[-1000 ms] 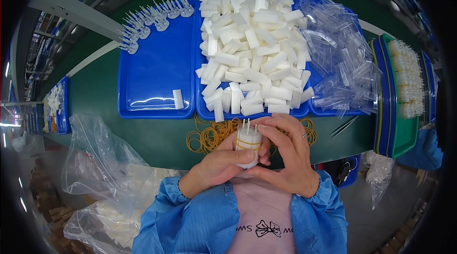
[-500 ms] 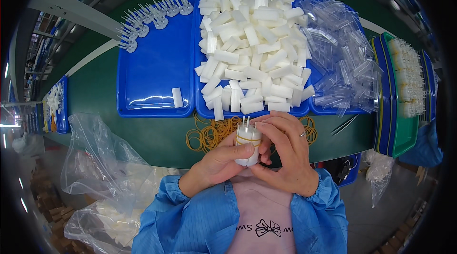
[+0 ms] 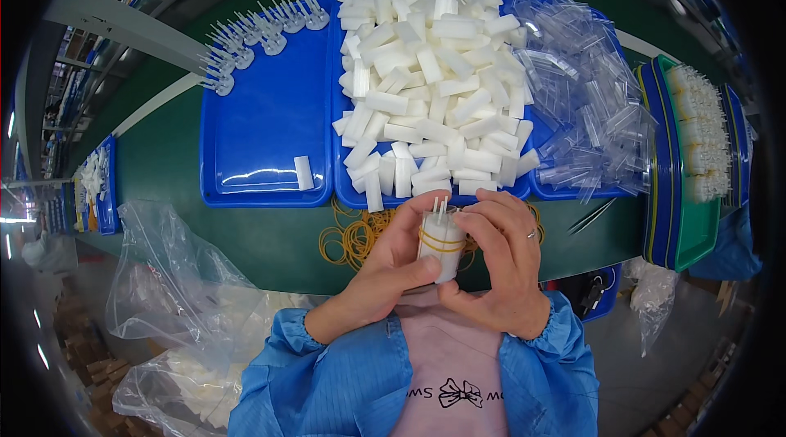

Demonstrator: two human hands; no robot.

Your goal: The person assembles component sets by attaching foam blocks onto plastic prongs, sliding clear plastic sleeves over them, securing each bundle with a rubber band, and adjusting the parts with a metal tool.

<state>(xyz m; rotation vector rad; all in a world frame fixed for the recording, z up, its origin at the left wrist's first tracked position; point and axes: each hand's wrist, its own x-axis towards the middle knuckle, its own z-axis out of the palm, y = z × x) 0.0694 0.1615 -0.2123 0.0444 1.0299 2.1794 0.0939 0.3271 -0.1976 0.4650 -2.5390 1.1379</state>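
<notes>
Close in front of my body I hold a white cylindrical bundle (image 3: 440, 242) with yellow-brown rubber bands round its middle and a few thin white pins sticking up from its top. My left hand (image 3: 395, 261) is closed round its left side, the thumb across the lower front and the fingers behind. On the other side, my right hand (image 3: 503, 261) pinches it, forefinger near the upper rim and thumb near the bottom. Behind my hands, loose rubber bands (image 3: 356, 234) lie on the green table (image 3: 278, 241), partly hidden.
Side by side stand a blue tray (image 3: 266, 134) with pinned clear pieces (image 3: 270, 32) and one white block (image 3: 304, 173), another heaped with white foam blocks (image 3: 434, 69), and a third with clear plastic sleeves (image 3: 581, 85). Tweezers (image 3: 591, 216) lie near stacked trays (image 3: 696, 232) at right.
The bundle has shifted slightly right and turned in my hands. My left fingers have come up behind it; my right fingertips are now closer to its upper rim.
</notes>
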